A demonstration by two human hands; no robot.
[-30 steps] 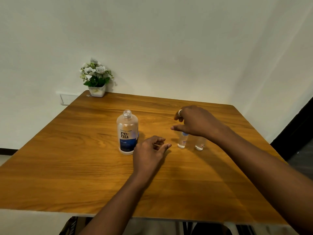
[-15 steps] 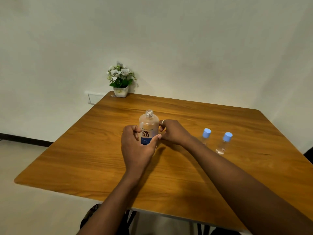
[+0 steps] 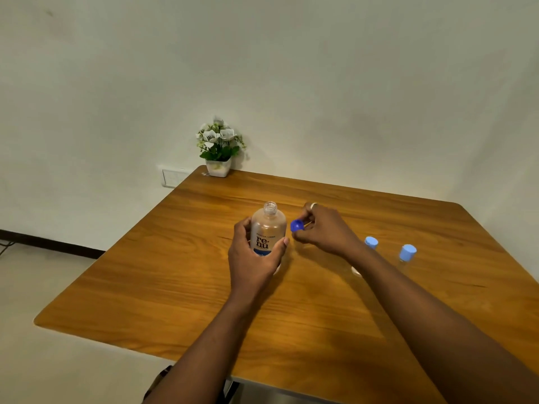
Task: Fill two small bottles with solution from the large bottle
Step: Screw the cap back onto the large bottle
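Three bottles stand on the wooden table (image 3: 175,287): one large bottle (image 3: 267,228) with its neck uncapped, and two small bottles to its right, each wearing a light blue cap. One small bottle (image 3: 371,243) is partly hidden behind the right forearm; the other small bottle (image 3: 407,254) stands just beyond it, further right. Two hands are at work. From the near side the left hand (image 3: 253,259) wraps around the lower body of the large bottle, thumb on the left, fingers curled across the label, holding it upright on the table. Just right of the bottle's shoulder the right hand (image 3: 326,230) pinches one dark blue cap (image 3: 296,225) between thumb and fingertips, close to the bottle but apart from its open neck. One ring shows on a right finger. At the far left corner sits one potted plant (image 3: 218,147) with white flowers, and one wall socket (image 3: 172,177) shows beside the table edge.
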